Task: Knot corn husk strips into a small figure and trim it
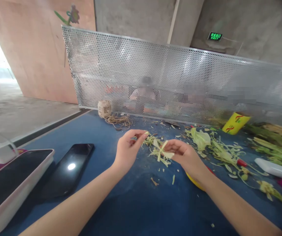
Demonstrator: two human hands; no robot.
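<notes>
A blue desk (121, 209) is stretching across the view; a perforated metal screen (121, 65) is standing along its far edge; a heap of green stems (268, 149) is spreading over the right side; a dark-topped device in a pale case (15, 183) is resting at the near left, just beside a black phone (68, 170); the left hand (128, 147) and the right hand (183, 154) are facing each other over the desk's middle; a yellow tube (236, 123) is lying tilted near the screen on the right, while tangled twine (118, 121) is trailing beside a pale block (104, 108) toward the left; the right hand is grasping a splayed pale green piece (160, 150) at its fingertips, above the desk; the left hand is pinching a small green bit (146, 132) between thumb and forefinger; loose scraps (173, 179) are lying on the desk nearer the camera.
</notes>
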